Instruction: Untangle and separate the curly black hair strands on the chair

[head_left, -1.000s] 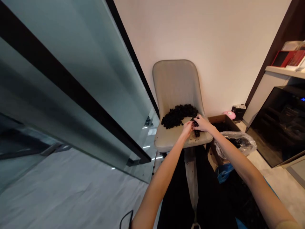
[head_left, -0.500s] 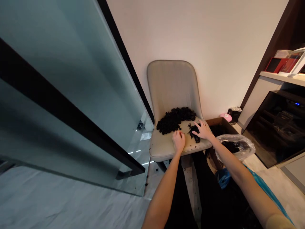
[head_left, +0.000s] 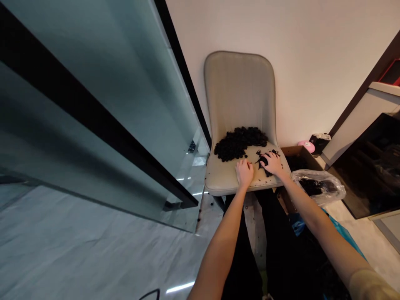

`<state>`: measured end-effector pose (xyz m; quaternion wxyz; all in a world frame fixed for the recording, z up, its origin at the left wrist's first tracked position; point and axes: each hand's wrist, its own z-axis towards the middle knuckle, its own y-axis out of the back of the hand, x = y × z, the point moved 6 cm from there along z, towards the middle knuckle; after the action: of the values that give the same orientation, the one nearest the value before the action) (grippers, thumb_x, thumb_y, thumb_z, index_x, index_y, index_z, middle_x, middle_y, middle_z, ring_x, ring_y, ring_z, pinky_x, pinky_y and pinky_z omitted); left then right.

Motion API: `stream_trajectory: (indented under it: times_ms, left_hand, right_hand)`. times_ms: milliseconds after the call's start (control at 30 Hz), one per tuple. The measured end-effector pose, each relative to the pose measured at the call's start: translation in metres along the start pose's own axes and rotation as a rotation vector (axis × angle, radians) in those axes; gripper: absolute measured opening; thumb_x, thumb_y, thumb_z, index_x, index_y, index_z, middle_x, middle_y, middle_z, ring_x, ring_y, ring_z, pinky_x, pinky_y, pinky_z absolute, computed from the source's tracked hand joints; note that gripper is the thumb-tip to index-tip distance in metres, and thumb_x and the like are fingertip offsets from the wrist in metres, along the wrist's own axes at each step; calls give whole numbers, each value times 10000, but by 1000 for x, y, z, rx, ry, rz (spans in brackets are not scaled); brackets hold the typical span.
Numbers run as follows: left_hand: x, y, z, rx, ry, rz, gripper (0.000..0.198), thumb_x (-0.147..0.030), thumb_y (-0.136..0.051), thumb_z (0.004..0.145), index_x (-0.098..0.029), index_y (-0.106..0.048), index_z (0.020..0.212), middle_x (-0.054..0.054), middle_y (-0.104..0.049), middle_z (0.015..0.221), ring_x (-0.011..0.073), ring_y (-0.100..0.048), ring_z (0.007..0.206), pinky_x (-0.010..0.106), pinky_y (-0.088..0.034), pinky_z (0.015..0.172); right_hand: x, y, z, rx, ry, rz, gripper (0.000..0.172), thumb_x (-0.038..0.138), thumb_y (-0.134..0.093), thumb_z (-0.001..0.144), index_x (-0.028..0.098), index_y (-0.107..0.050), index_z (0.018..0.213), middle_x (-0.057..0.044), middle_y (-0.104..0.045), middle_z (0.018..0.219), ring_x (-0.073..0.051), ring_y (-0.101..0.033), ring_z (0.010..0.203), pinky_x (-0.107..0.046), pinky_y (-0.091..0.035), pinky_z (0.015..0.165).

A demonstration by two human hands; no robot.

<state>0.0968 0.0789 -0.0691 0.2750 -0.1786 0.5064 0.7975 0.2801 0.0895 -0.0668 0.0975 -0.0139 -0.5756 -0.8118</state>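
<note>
A grey padded chair [head_left: 218,177] stands against the wall, with a heap of small round black pieces [head_left: 233,146] across the back of its seat. My left hand [head_left: 244,171] rests near the front of the seat, fingers curled in; whatever they hold is hidden. To the right, a small pile of thin, ragged black scraps [head_left: 268,172] lies on the seat. My right hand [head_left: 273,163] reaches over these scraps, touching them with thumb and fingers apart.
A cardboard box [head_left: 308,157] and a clear plastic bag [head_left: 333,189], both with black stuff inside, stand right of the chair. A blue bag [head_left: 343,231] lies nearer me. On the left is a glass door [head_left: 125,104] with a black bar. Black bits dot the floor.
The view has tilted down, so the chair sits higher in it. My right hand's fingers have drawn in over the scraps and shifted them slightly. My left hand stays curled in about the same spot.
</note>
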Motion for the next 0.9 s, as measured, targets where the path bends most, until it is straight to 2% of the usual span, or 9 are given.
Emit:
stream_trajectory:
  times_ms: [233,500,900]
  left_hand:
    - [3,0,-8,-7,38,-26,190,-174,-457,949,-189,-642,908,129,-670,995,284,-585,1001,407,-448,906]
    - [-2,4,-26,10,16,-2,190,-194,-476,957,-191,-661,914,122,-691,1003,283,-589,1016,409,-442,910]
    - [-6,2,-26,38,-4,87,182,-221,-489,955,-196,-668,931,129,-685,1017,302,-568,1037,414,-427,898]
  right_hand:
    - [1,2,-5,6,19,5,488,485,-463,988,233,-631,1372,-111,-595,1452,-312,-453,1381,-477,-316,1153]
    - [2,6,-24,-21,31,44,504,490,-441,994,217,-624,1376,-118,-582,1478,-326,-436,1398,-493,-297,1166]
    - [2,7,-23,-37,11,59,509,512,-449,986,212,-647,1347,-114,-621,1436,-330,-476,1356,-502,-331,1143]
